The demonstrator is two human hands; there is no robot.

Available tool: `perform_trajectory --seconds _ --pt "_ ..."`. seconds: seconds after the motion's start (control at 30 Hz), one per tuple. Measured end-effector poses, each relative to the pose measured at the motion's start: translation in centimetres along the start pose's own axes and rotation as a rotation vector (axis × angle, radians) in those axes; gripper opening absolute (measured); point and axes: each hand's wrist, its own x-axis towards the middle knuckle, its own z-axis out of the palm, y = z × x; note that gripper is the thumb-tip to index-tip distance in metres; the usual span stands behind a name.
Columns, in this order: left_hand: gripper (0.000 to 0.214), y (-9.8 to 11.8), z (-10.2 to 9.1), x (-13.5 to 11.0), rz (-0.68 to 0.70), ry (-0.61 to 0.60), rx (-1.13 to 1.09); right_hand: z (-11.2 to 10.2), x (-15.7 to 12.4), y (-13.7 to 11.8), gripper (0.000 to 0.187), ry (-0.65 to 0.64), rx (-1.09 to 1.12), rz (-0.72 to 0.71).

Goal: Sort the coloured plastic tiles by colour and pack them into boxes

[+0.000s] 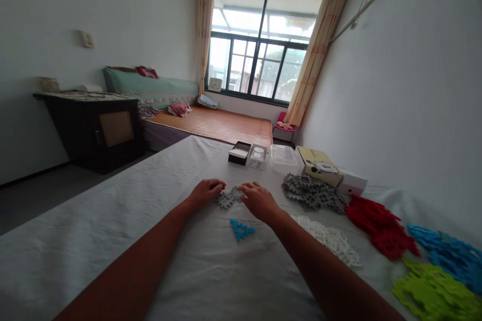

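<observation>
Several grey notched, interlocking plastic pieces (228,198) lie on the white cloth between my hands, joined or touching; I cannot tell which. My left hand (205,193) is closed, thumb and fingers pinched at their left edge. On the opposite side my right hand (260,200) has its fingers bent over the right edge, gripping there. Just nearer to me, a blue triangular piece (241,230) with toothed sides and an open middle lies flat, touched by neither hand.
To the right lie piles of grey (312,193), white (329,238), red (378,223), blue (450,256) and lime-green pieces (433,291). Behind them stand a black open box (239,152), a clear plastic tub (284,155) and a yellow carton (320,164). A low bed (226,125) is beyond.
</observation>
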Motion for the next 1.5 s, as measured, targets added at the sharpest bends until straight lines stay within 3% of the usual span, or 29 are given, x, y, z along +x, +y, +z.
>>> perform_trajectory --seconds 0.17,0.33,0.43,0.57,0.67,0.77,0.87,0.97,1.1,1.17,1.23,1.37,1.5 --pt "0.039 0.3 -0.1 0.0 -0.01 -0.005 0.004 1.6 1.4 0.4 0.037 -0.092 -0.007 0.076" --pt "0.039 0.0 -0.2 0.2 -0.012 -0.008 0.009 0.1 0.2 2.9 0.036 -0.029 -0.051 0.177" --pt "0.04 -0.3 -0.2 0.2 -0.016 -0.005 0.004 -2.9 -1.5 7.2 0.036 0.106 -0.152 0.371" --pt "0.041 -0.5 -0.1 0.3 -0.013 -0.012 -0.006 -6.9 -4.7 14.7 0.04 0.226 -0.288 0.683" --pt "0.04 -0.6 -0.1 0.4 -0.002 -0.011 -0.002 -8.0 -7.0 18.9 0.039 0.203 -0.321 0.828" --pt "0.039 -0.7 -0.1 0.4 0.001 -0.003 0.011 -8.0 -8.1 20.6 0.04 0.177 -0.304 0.837" --pt "0.04 -0.8 -0.1 0.4 -0.001 0.0 0.023 -7.7 -7.3 19.3 0.044 0.265 -0.303 0.804" --pt "0.04 -0.6 0.0 0.4 -0.013 0.011 0.026 -6.9 -4.9 14.6 0.039 0.361 -0.248 0.605" --pt "0.04 -0.3 0.1 0.3 -0.043 0.054 -0.014 -3.5 -1.4 4.7 0.034 0.144 0.02 0.093" --pt "0.039 -0.1 0.0 0.3 -0.04 0.055 -0.031 -1.4 -0.2 0.2 0.034 0.055 0.068 -0.012" --pt "0.038 0.0 -0.2 0.2 -0.026 0.053 -0.035 0.4 0.5 -2.9 0.038 0.013 0.069 -0.028" --pt "0.037 0.1 -0.3 0.3 0.004 0.054 -0.012 1.7 1.2 -4.3 0.036 -0.001 0.049 -0.01" --pt "0.039 0.0 -0.1 0.4 -0.028 0.036 -0.046 -0.4 0.8 -0.1 0.034 0.048 0.01 0.075"
